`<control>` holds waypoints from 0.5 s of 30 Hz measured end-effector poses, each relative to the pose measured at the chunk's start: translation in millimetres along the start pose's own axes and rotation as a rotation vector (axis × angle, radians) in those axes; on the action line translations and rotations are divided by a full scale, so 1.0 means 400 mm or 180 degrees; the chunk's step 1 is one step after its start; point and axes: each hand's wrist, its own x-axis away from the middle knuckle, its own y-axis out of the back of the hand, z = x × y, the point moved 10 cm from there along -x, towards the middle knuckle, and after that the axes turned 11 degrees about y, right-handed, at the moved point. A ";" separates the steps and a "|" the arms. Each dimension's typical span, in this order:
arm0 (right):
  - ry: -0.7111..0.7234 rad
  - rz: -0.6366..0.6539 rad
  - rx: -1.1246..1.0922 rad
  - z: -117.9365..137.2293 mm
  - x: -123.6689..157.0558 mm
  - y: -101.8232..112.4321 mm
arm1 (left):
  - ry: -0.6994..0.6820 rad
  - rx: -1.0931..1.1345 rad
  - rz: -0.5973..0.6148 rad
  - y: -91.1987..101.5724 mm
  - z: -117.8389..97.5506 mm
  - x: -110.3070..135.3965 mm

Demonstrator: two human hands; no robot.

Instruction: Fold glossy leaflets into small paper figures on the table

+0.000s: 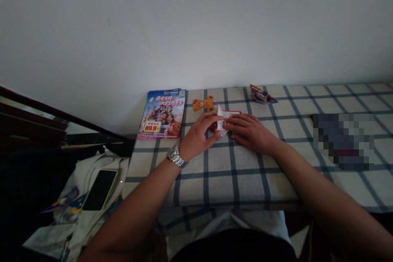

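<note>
A small piece of folded paper, white with red edges, lies on the checked tablecloth near the wall. My left hand, with a metal watch on its wrist, pinches the paper's left side between thumb and fingers. My right hand lies over the paper's right part, fingers pressed flat on it. Both forearms reach in from the bottom of the view.
A colourful flyer lies at the table's left end. An orange bear-shaped cutout and a folded paper shape sit by the wall. A blurred dark patch is at right. A phone rests on cloth at lower left.
</note>
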 end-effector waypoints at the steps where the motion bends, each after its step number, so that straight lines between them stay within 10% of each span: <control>1: 0.0005 0.0001 0.0000 0.000 0.000 0.000 | -0.0025 -0.0078 -0.0080 0.006 -0.002 0.000; 7: 0.0008 0.0022 -0.0034 0.000 -0.001 0.000 | -0.0102 -0.1077 -0.0509 0.040 -0.005 -0.004; 15: 0.0008 -0.0027 -0.0051 -0.004 0.002 -0.001 | -0.0680 -0.0950 0.0492 -0.052 0.000 0.017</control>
